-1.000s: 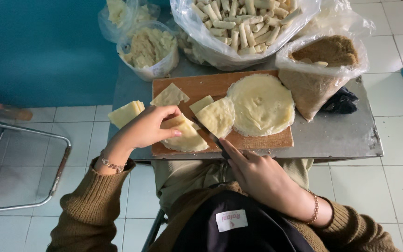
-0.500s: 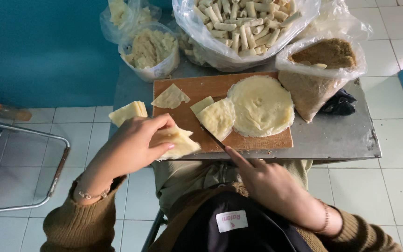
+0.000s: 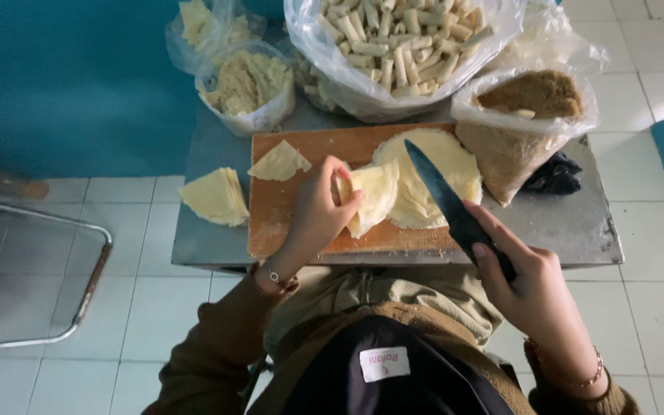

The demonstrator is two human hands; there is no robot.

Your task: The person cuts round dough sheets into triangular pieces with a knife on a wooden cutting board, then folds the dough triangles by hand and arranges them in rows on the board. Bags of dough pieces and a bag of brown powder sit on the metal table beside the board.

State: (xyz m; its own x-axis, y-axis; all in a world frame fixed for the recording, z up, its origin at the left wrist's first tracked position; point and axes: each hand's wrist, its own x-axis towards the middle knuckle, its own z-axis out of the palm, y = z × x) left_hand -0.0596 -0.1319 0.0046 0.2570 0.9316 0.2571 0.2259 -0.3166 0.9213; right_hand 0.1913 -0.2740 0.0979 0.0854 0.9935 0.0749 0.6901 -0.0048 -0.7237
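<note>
Our left hand (image 3: 318, 219) pinches a wrapper wedge (image 3: 374, 196) on the board (image 3: 278, 207); our right hand (image 3: 528, 288) grips the knife (image 3: 443, 200). Two wedges lie cut beyond our fingertips; most of the round stack (image 3: 443, 165) remains.

Teal wall (image 3: 63, 77), white tiled floor (image 3: 655, 307)

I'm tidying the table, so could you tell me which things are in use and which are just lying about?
In use: left hand, quarter wrapper stack, right hand, knife, round wrapper stack, cutting board.
Lying about: bag of rolls, crumb bag, dark cloth.
</note>
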